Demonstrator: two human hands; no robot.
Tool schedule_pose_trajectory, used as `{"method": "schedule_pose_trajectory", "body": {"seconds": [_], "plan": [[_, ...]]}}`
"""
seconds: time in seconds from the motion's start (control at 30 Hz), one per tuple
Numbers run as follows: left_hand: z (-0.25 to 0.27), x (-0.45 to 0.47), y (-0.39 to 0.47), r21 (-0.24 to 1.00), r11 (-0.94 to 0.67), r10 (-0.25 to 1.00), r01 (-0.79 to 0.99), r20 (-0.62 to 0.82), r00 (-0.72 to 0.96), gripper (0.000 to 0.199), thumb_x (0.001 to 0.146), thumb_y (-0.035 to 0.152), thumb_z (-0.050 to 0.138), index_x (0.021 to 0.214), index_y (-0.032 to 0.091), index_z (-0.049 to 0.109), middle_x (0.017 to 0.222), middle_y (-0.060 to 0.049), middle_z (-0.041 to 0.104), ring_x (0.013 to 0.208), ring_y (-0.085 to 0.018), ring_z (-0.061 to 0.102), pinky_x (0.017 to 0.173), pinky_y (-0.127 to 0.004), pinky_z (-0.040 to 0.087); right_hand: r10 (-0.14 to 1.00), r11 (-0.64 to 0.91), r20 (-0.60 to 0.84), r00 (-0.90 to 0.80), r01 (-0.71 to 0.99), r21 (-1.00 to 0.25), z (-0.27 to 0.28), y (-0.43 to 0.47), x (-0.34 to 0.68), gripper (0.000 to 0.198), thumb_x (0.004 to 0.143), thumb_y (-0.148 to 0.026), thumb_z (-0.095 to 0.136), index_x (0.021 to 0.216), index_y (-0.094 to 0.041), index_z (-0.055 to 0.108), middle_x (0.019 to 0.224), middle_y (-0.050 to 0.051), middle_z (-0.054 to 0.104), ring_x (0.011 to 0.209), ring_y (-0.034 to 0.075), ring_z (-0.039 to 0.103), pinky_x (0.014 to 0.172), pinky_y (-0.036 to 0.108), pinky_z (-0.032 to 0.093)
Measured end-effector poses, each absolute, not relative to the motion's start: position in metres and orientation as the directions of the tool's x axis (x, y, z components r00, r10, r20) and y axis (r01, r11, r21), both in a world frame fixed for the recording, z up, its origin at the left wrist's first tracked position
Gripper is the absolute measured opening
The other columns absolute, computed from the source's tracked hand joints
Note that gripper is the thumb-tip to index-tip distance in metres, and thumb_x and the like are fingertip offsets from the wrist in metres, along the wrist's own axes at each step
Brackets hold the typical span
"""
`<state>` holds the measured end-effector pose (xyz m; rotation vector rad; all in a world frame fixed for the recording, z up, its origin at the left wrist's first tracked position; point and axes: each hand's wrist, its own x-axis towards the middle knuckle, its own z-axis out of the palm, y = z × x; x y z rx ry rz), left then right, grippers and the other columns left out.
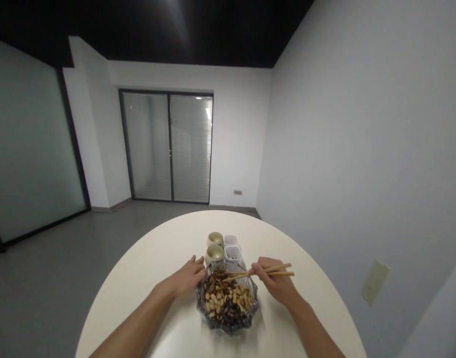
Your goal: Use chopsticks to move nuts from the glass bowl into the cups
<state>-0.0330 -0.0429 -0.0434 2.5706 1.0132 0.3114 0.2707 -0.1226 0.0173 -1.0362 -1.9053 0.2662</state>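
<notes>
A clear glass bowl with a scalloped rim [201, 304] stands near the front of the table. In it lie peanuts [214, 302], dark seeds or beans [231, 314], yellowish pieces [243, 298] and thin brown pieces [213, 286]. My right hand [274, 279] is closed round a pair of wooden chopsticks [240, 274], whose tips reach the brown pieces at the bowl's far left. My left hand [190, 276] rests with fingers stretched at the bowl's left edge. Whether the chopsticks pinch a piece is too small to tell.
Two pale greenish cups [214, 254] and two small white square cups [233, 253] stand just behind the bowl; the nearer white one has a few dark bits inside. The round cream table [149, 263] has a white wall [343, 149] close on its right.
</notes>
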Motion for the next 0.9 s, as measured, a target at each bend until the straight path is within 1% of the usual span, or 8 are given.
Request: {"method": "schedule_pose_trajectory", "body": {"seconds": [0.17, 0.27, 0.4, 0.6, 0.77, 0.9], "plan": [[-0.044, -0.033, -0.042, 0.403, -0.687, 0.686, 0.604, 0.089, 0.722, 0.056, 0.105, 0.045, 0.013, 0.105, 0.024, 0.065, 0.134, -0.003, 0.06, 0.144, -0.029, 0.027, 0.121, -0.049, 0.002, 0.754, 0.632, 0.607, -0.253, 0.533, -0.563, 0.016, -0.123, 0.269, 0.045, 0.098, -0.04, 0.05, 0.063, -0.019, 0.069, 0.055, 0.0, 0.059, 0.053, 0.014, 0.055, 0.052, 0.024, 0.036], [-0.049, -0.035, -0.039, 0.396, -0.688, 0.688, 0.608, 0.087, 0.721, 0.054, 0.104, 0.048, 0.016, 0.111, 0.025, 0.064, 0.136, -0.003, 0.059, 0.144, -0.03, 0.027, 0.121, -0.05, 0.002, 0.753, 0.634, 0.603, -0.264, 0.535, -0.558, 0.015, -0.124, 0.268, 0.047, 0.099, -0.041, 0.048, 0.064, -0.019, 0.07, 0.054, -0.001, 0.057, 0.053, 0.014, 0.053, 0.052, 0.024, 0.036], [-0.052, -0.036, -0.037, 0.403, -0.675, 0.701, 0.618, 0.09, 0.707, 0.057, 0.105, 0.046, 0.012, 0.118, 0.023, 0.063, 0.14, -0.005, 0.056, 0.146, -0.029, 0.024, 0.121, -0.05, 0.003, 0.751, 0.631, 0.61, -0.254, 0.55, -0.547, 0.016, -0.124, 0.268, 0.048, 0.1, -0.043, 0.046, 0.068, -0.019, 0.073, 0.055, 0.0, 0.056, 0.054, 0.014, 0.054, 0.053, 0.025, 0.036], [-0.05, -0.033, -0.038, 0.347, -0.709, 0.681, 0.614, 0.108, 0.725, 0.054, 0.105, 0.042, 0.015, 0.107, 0.023, 0.066, 0.136, -0.004, 0.059, 0.145, -0.03, 0.026, 0.121, -0.051, 0.005, 0.77, 0.612, 0.586, -0.252, 0.553, -0.565, 0.013, -0.122, 0.27, 0.051, 0.1, -0.047, 0.045, 0.067, -0.018, 0.071, 0.056, 0.0, 0.057, 0.055, 0.014, 0.053, 0.053, 0.025, 0.036], [-0.053, -0.032, -0.037, 0.381, -0.682, 0.702, 0.625, 0.1, 0.705, 0.057, 0.105, 0.042, 0.013, 0.112, 0.022, 0.065, 0.14, -0.005, 0.057, 0.146, -0.029, 0.025, 0.121, -0.051, 0.006, 0.78, 0.605, 0.572, -0.255, 0.542, -0.583, 0.01, -0.12, 0.272, 0.052, 0.1, -0.048, 0.044, 0.068, -0.018, 0.071, 0.056, 0.001, 0.059, 0.055, 0.015, 0.054, 0.054, 0.025, 0.038], [-0.054, -0.032, -0.036, 0.389, -0.686, 0.694, 0.616, 0.095, 0.713, 0.06, 0.105, 0.043, 0.01, 0.115, 0.021, 0.065, 0.138, -0.005, 0.058, 0.146, -0.029, 0.024, 0.121, -0.05, 0.005, 0.778, 0.602, 0.578, -0.246, 0.555, -0.574, 0.009, -0.119, 0.271, 0.049, 0.099, -0.048, 0.045, 0.069, -0.019, 0.07, 0.059, 0.001, 0.06, 0.056, 0.015, 0.055, 0.054, 0.025, 0.037]]}}
